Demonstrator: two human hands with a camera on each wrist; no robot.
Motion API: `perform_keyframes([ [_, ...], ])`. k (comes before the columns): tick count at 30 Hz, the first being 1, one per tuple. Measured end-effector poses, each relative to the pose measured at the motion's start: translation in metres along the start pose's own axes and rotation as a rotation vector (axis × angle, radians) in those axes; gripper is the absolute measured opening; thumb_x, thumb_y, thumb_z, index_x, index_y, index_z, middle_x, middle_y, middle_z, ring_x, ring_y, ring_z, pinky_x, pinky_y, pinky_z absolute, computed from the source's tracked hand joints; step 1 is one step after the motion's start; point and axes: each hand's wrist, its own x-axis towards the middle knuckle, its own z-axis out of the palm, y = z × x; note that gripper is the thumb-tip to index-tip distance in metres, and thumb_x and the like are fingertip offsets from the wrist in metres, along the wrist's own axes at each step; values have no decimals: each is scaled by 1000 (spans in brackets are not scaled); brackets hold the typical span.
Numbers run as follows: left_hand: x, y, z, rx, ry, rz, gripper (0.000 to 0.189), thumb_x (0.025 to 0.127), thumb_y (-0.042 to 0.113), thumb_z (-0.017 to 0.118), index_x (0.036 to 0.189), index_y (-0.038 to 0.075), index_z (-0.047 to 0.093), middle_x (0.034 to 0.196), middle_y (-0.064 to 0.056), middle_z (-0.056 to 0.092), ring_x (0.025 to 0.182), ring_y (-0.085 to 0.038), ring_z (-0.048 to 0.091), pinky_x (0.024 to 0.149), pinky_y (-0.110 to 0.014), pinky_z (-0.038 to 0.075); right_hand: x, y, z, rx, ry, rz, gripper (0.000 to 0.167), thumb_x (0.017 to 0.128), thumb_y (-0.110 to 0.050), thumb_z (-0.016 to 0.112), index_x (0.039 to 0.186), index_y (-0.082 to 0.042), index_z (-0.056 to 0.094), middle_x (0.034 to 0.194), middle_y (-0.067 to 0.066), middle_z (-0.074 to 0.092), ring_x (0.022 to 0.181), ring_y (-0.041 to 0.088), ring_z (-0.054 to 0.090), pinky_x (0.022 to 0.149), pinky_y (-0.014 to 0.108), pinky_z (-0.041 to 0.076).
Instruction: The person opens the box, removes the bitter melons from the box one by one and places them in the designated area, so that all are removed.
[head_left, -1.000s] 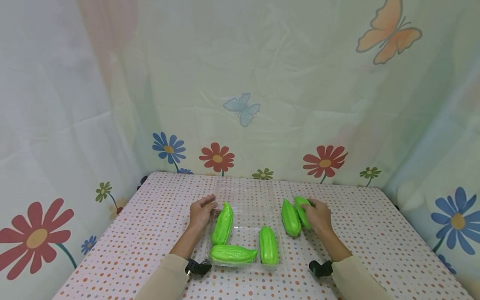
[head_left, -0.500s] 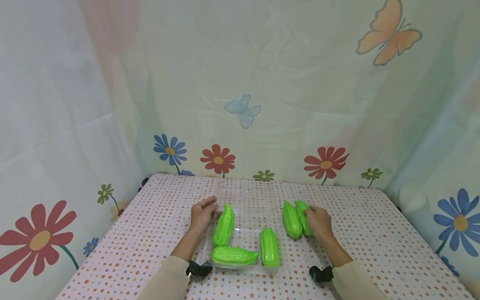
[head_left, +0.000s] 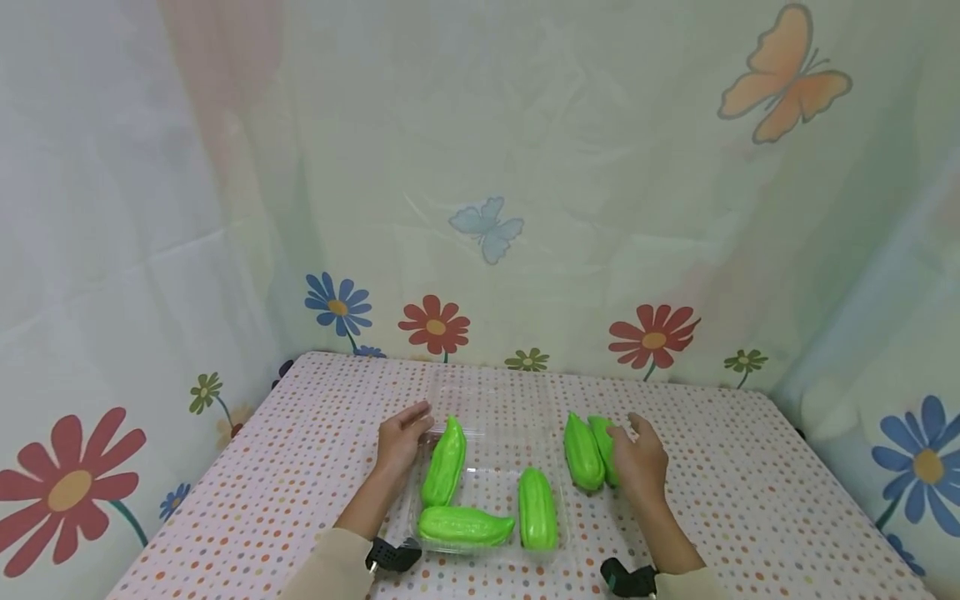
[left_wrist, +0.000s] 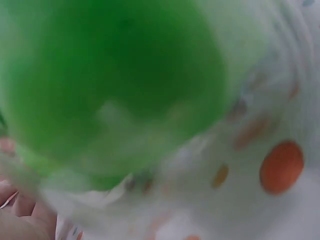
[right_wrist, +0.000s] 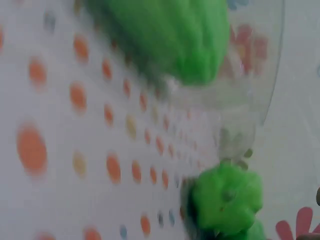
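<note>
Full layout in head view only: five glossy, bright-green, ribbed, pod-shaped vegetables (head_left: 444,462) in and beside a rectangular clear plastic container (head_left: 491,487), on a surface (head_left: 712,467) under white cloth with multicoloured dots. In left wrist view: blurred green bulk behind clear plastic, part of a hand at lower left. In right wrist view: blunt, lobed end of one loose vegetable, end-on, dark at centre.

Vegetables, inside container, three: one along left edge, tip toward far-left corner; one crosswise along near edge, tip to the right; one lengthwise along right edge. Loose, two: side by side on the surface, just off container's right edge, tips toward surface's far edge.

Left hand (head_left: 401,437): at container's far-left corner, fingers loosely extended. Right hand (head_left: 642,458): thumb and fingers spread apart, holding nothing, partly covering the right-hand loose vegetable.

Around: clear plastic lid (head_left: 491,396), flat between container and surface's far edge; black wrist devices (head_left: 393,556); flower-and-butterfly backdrop (head_left: 585,167) beyond far edge.
</note>
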Motion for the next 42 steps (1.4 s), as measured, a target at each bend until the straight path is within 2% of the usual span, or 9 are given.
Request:
perform_keyframes([
  [3, -5, 0, -2, -39, -11, 5, 47, 97, 9, 64, 143, 4, 57, 145, -14, 58, 105, -22, 68, 87, -24, 58, -18, -7, 6, 55, 21, -5, 62, 107, -31, 41, 158, 0, 27, 162, 25, 27, 150, 46, 19, 120, 66, 23],
  [7, -10, 0, -4, -88, -38, 14, 52, 96, 6, 63, 146, 1, 52, 149, -18, 52, 106, -28, 69, 86, -24, 59, -35, -15, 18, 86, 91, -4, 54, 106, -27, 43, 153, 0, 39, 155, 24, 40, 140, 42, 38, 110, 58, 38],
  [10, -12, 1, -4, -79, -43, 28, 54, 96, 6, 62, 148, 1, 49, 151, -18, 50, 109, -30, 69, 87, -25, 59, -47, -24, 29, 132, 99, -7, 49, 106, -25, 43, 148, 1, 45, 151, 24, 45, 131, 39, 45, 103, 53, 44],
  [18, -18, 8, -6, -30, -48, 49, 54, 96, 4, 59, 149, 1, 47, 153, -18, 47, 111, -34, 67, 90, -30, 60, -74, -51, 53, 270, 40, -50, 38, 107, -25, 46, 135, -3, 59, 147, 16, 54, 135, 32, 46, 106, 47, 41],
  [20, -17, 9, -7, -21, -52, 50, 54, 96, 4, 59, 149, 1, 47, 153, -19, 47, 112, -34, 67, 89, -30, 60, -78, -57, 60, 285, 33, -75, 37, 107, -25, 46, 133, -2, 61, 144, 16, 57, 136, 33, 46, 111, 52, 38],
  [26, -11, 10, -6, -16, -43, 30, 53, 95, 5, 60, 147, 2, 51, 150, -16, 52, 108, -32, 68, 86, -30, 61, -80, -63, 72, 246, -32, -99, 31, 104, -24, 52, 127, -7, 65, 135, 12, 62, 124, 30, 55, 102, 47, 45],
  [32, -8, 11, -4, -30, -45, 34, 51, 94, 4, 59, 145, 0, 53, 149, -17, 53, 106, -32, 69, 82, -28, 62, -79, -62, 75, 103, -85, -144, 30, 97, -19, 62, 125, -8, 66, 125, 11, 63, 113, 27, 58, 88, 37, 51],
  [38, -7, 9, -3, -55, -46, 24, 50, 93, 3, 61, 142, -1, 55, 148, -18, 54, 102, -31, 69, 78, -26, 62, -79, -62, 85, 69, -164, -240, 36, 95, -18, 65, 128, -5, 65, 126, 14, 66, 116, 31, 61, 94, 45, 56],
  [42, -6, 7, -3, -60, -39, 22, 50, 92, 3, 61, 142, -1, 55, 146, -18, 55, 101, -31, 69, 77, -26, 62, -82, -64, 96, 81, -246, -251, 40, 95, -22, 66, 131, -6, 62, 128, 13, 64, 119, 32, 60, 97, 46, 55],
])
